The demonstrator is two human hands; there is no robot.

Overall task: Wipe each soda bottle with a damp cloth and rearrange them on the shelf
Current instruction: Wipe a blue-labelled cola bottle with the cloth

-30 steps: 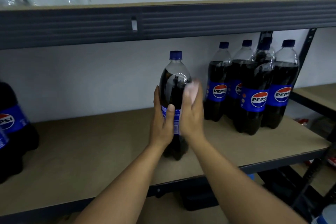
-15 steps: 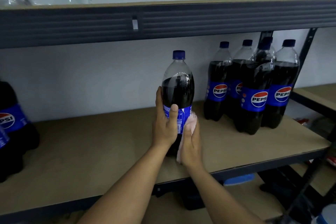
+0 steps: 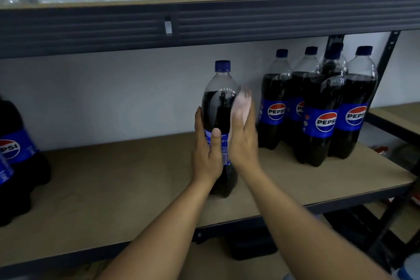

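Shelf board (image 3: pixel 113 177) w/ bottle (image 3: pixel 219 102) upright: left hand (image 3: pixel 205 154) wrapped round label, right hand (image 3: pixel 244 141) flat-fingered pressing cloth (image 3: pixel 243 102) on its side, so turn it & wipe full length.

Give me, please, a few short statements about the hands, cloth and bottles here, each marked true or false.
1. The left hand grips the middle bottle around its label. True.
2. The right hand presses a pale cloth against that bottle's right side. True.
3. The middle bottle has no cap. False: a blue cap sits on it.
4. The bottles at the right lie on their sides. False: they stand upright, clustered on the shelf.
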